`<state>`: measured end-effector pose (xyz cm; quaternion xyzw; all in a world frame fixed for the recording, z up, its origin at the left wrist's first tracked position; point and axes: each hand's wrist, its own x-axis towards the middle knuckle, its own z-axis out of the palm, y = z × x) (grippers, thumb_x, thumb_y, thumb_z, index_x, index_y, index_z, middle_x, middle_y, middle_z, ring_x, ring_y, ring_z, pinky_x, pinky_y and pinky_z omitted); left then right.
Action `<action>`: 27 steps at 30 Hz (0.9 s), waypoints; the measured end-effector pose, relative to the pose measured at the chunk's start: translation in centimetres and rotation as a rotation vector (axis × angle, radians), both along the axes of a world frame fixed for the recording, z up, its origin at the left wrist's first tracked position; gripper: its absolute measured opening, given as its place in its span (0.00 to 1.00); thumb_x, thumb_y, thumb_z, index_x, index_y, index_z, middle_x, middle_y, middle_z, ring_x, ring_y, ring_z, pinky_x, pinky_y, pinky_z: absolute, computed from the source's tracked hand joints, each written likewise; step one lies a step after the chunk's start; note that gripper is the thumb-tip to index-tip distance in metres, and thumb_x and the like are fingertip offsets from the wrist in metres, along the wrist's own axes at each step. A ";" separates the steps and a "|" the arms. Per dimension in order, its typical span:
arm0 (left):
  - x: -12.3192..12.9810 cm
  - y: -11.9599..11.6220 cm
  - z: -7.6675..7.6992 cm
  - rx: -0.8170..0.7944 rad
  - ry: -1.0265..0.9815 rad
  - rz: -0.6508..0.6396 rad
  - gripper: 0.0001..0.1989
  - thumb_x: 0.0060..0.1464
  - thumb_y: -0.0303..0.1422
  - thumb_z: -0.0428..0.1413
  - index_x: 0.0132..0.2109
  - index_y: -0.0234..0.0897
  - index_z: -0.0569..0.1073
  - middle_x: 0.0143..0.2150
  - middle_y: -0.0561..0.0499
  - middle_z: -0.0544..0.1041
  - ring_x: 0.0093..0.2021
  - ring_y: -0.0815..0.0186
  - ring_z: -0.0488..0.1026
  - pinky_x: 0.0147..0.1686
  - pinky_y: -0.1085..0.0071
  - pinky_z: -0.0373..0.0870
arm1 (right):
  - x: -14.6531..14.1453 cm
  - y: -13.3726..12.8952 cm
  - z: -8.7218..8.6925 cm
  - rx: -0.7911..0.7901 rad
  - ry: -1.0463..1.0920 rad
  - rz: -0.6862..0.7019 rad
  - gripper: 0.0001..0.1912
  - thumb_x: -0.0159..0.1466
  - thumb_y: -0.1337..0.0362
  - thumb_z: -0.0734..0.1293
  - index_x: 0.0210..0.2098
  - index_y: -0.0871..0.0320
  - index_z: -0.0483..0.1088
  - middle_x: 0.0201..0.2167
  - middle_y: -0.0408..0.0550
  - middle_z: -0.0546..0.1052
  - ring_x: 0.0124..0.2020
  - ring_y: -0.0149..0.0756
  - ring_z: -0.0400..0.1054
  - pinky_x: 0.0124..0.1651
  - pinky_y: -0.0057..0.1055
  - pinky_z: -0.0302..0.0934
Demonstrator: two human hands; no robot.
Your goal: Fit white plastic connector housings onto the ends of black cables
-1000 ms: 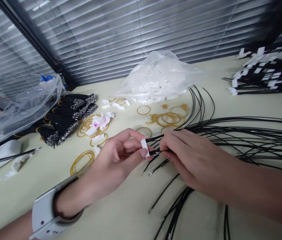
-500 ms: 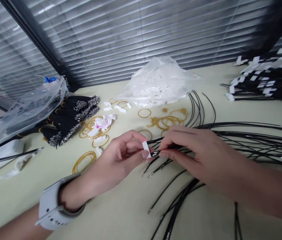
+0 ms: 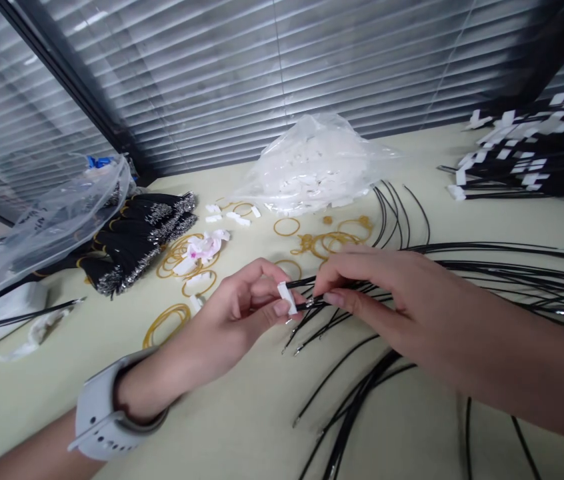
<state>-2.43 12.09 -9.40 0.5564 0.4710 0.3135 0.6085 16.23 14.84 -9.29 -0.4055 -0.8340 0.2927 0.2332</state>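
Note:
Between the thumb and fingers of my left hand [image 3: 249,303] is a small white connector housing [image 3: 287,298], with black wire running out of its right side. My right hand [image 3: 367,287], just to the right, pinches a black wire [image 3: 318,301] whose bare metal terminal points at the housing. Whether that terminal touches the housing I cannot tell. More loose black wires [image 3: 492,267] spread under and beyond my right hand, several with metal tips showing below the fingers. A pale watch [image 3: 112,407] is on my left wrist.
A clear bag of white pieces [image 3: 319,163] stands by the blinds. Yellow rubber bands [image 3: 167,323] and white scraps lie left of centre. Bundled black wires with metal ends [image 3: 137,233] sit at left, beside a plastic bag [image 3: 57,227]. Wires with white housings [image 3: 527,150] are piled at right.
The view and both hands have shifted slightly. My right fingers have drawn back a little from the housing, showing more wire near the terminal.

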 end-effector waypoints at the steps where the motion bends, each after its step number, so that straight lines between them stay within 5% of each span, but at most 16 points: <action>1: 0.0 0.0 0.0 0.008 -0.001 -0.002 0.04 0.54 0.25 0.50 0.37 0.33 0.60 0.31 0.53 0.71 0.33 0.78 0.66 0.33 0.82 0.62 | -0.1 0.0 0.0 0.002 -0.008 -0.018 0.06 0.59 0.70 0.60 0.29 0.55 0.67 0.25 0.34 0.69 0.25 0.20 0.60 0.27 0.21 0.51; 7: -0.1 0.1 -0.2 0.033 -0.013 -0.005 0.03 0.53 0.26 0.50 0.35 0.33 0.61 0.30 0.54 0.70 0.32 0.78 0.65 0.33 0.83 0.61 | 0.2 -0.1 -0.2 -0.031 -0.021 -0.086 0.05 0.57 0.67 0.61 0.26 0.56 0.66 0.19 0.34 0.67 0.18 0.19 0.55 0.20 0.20 0.48; 15: 0.0 0.1 -0.1 0.044 0.020 -0.015 0.03 0.54 0.26 0.50 0.35 0.34 0.60 0.31 0.54 0.70 0.32 0.78 0.64 0.33 0.82 0.60 | -0.1 -0.6 -0.8 0.043 -0.002 0.000 0.07 0.58 0.73 0.57 0.27 0.58 0.63 0.24 0.37 0.66 0.26 0.23 0.57 0.27 0.21 0.50; 27: 0.1 0.1 -0.1 -0.001 -0.014 0.019 0.04 0.53 0.26 0.50 0.36 0.35 0.60 0.29 0.55 0.68 0.31 0.77 0.64 0.33 0.80 0.59 | -0.4 0.0 -0.9 -0.174 0.139 -0.045 0.06 0.59 0.65 0.59 0.29 0.55 0.68 0.27 0.37 0.70 0.28 0.24 0.63 0.28 0.21 0.55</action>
